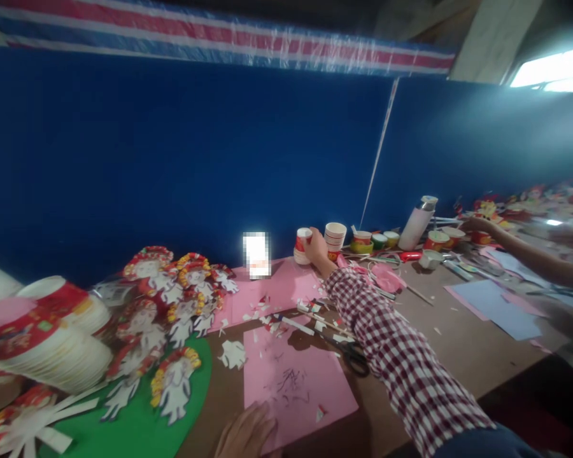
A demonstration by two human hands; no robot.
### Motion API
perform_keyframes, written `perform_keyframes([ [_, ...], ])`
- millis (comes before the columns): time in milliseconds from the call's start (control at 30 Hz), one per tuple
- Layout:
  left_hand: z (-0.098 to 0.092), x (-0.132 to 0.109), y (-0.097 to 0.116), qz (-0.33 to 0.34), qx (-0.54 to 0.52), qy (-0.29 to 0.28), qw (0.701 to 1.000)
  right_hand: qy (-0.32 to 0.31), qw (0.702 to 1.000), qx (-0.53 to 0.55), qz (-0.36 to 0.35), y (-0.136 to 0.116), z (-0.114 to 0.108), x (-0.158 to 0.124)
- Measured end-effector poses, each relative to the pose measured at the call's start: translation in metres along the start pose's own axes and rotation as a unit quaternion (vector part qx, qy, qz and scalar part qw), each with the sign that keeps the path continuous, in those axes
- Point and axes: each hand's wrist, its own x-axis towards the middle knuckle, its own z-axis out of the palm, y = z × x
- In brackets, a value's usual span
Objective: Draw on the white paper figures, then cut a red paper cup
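My right arm, in a checkered sleeve, stretches toward the blue panel. At its end my right hand (319,249) is closed around a small stack of red and white paper cups (302,247). Another stack of paper cups (335,235) stands just right of that hand. Low in the picture, my left hand (248,431) lies flat at the edge of a pink sheet (298,375) with dark marks on it. White paper cut-out (233,354) lies near the sheet's left edge. Black-handled scissors (354,359) lie by its right edge, partly under my sleeve.
Paper figures with red and yellow trim (176,385) cover a green board (195,375). Stacked paper bowls (57,350) stand at far left. A white bottle (416,224) leans back right. A co-worker's arm (520,245) reaches in from the right, near blue sheets (494,305).
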Motion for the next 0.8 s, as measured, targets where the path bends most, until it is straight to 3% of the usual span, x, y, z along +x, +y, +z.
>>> perform_keyframes([
  [300, -0.012, 0.004, 0.01, -0.059, -0.04, -0.002, 0.997, 0.001, 0.995, 0.096, 0.022, 0.007, -0.015, 0.003],
  [500, -0.023, 0.001, 0.014, -0.093, -0.044, -0.019, 0.995, -0.026, 0.971, 0.23, 0.061, 0.001, -0.032, -0.021],
  [567, -0.03, 0.005, 0.019, -0.129, -0.079, -0.012, 0.988, -0.059, 0.956, 0.282, 0.058, -0.005, -0.042, -0.036],
  [633, -0.038, 0.016, 0.025, -0.209, -0.16, -0.004, 0.965, -0.104, 0.938, 0.327, 0.049, -0.013, -0.052, -0.054],
  [667, -0.041, 0.026, 0.027, -0.277, -0.225, 0.001, 0.934, -0.125, 0.929, 0.346, 0.043, -0.017, -0.058, -0.065],
  [700, -0.044, 0.039, 0.028, -0.358, -0.303, 0.006, 0.883, -0.146, 0.92, 0.361, 0.036, -0.022, -0.063, -0.076],
  [733, -0.047, 0.053, 0.028, -0.444, -0.387, 0.01, 0.808, -0.169, 0.908, 0.383, 0.028, -0.027, -0.069, -0.087],
  [800, -0.055, 0.087, 0.025, -0.548, -0.56, 0.05, 0.62, -0.242, 0.849, 0.47, 0.001, -0.038, -0.082, -0.112],
])
